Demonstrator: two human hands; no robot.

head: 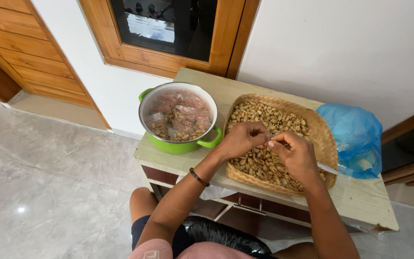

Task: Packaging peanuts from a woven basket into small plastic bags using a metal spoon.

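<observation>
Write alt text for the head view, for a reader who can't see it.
Seen from above, a person's left hand and right hand meet, fingertips pinched together, over a woven basket of peanuts on a small wooden table. A green pot holding small clear bags sits left of the basket, a blue plastic bag right.

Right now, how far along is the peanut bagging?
Done: the green pot already holds several filled small clear bags with red strips. In hand: the left hand and right hand meet over the woven basket, pinching something small and clear, probably another bag. Left: the basket is full of loose peanuts, so most of the job seems to remain.
</observation>
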